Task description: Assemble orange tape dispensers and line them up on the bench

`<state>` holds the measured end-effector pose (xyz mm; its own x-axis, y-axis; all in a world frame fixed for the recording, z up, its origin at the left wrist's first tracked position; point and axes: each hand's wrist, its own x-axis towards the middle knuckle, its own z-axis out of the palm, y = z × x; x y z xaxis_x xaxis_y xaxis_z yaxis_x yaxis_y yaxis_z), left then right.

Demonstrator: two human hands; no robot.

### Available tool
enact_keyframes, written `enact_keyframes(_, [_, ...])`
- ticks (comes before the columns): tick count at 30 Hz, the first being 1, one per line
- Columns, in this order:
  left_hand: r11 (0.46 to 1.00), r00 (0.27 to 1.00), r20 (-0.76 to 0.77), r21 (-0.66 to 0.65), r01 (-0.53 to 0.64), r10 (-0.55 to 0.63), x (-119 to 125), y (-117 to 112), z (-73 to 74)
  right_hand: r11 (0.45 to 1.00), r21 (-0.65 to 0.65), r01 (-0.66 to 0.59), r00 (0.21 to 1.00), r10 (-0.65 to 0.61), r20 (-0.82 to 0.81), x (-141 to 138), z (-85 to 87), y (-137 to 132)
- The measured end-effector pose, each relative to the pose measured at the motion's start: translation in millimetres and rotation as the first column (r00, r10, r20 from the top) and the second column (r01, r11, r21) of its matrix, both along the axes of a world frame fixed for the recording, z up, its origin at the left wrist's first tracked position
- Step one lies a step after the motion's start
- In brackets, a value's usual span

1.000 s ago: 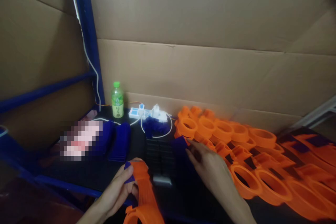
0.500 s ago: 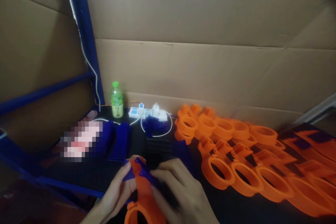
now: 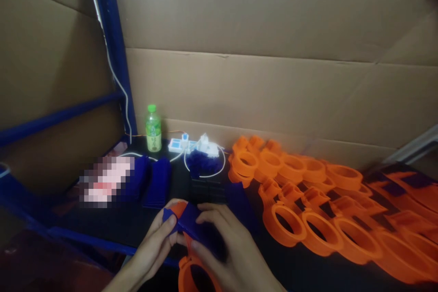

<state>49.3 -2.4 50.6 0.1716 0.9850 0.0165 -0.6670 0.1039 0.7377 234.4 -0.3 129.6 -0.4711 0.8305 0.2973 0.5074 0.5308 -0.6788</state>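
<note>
Low in the middle of the view, my left hand (image 3: pixel 155 244) grips the upper end of an orange ring-ended plastic part (image 3: pixel 191 269), thumb on a small blue piece (image 3: pixel 168 215) at its tip. My right hand (image 3: pixel 226 248) closes its fingers around a flat blue plate (image 3: pixel 196 228) laid across that same orange part. The orange ring end pokes out below both hands.
Many orange ring parts (image 3: pixel 308 200) cover the black table to the right. Stacks of blue plates (image 3: pixel 153 182) lie to the left, a black block (image 3: pixel 208 191) behind my hands. A green bottle (image 3: pixel 153 128) and a white power strip (image 3: pixel 195 147) stand by the cardboard wall (image 3: pixel 273 91).
My right hand came back from the blue plates near the orange pile with a blue plate and brought it onto the orange part held by my left hand.
</note>
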Motion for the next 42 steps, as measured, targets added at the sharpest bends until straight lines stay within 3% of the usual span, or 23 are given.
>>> enact_keyframes(8, [1.0,0.999,-0.029,-0.002,0.013,-0.013,-1,6,-16.6,0.999,-0.032,0.0,1.0,0.0,0.019,-1,1.6,0])
enact_keyframes(21, [0.999,0.993,-0.115,0.007,-0.039,0.039,-2,5,-16.9,0.999,-0.04,0.032,0.994,-0.028,0.104,-2,8.5,-3])
enact_keyframes(28, [0.997,0.995,-0.076,0.041,-0.068,0.071,1,0,-4.3,0.998,-0.05,0.023,0.996,-0.019,0.09,0,7.7,-3])
enact_keyframes(35, [0.983,0.972,-0.174,0.115,-0.14,0.159,-2,-7,4.0,0.982,-0.187,0.0,1.0,-0.003,-0.015,6,9.4,-5])
enact_keyframes(42, [0.971,0.955,-0.273,0.234,-0.049,0.114,-5,-10,9.1,0.952,-0.305,0.033,0.976,-0.096,-0.194,4,-8.1,17])
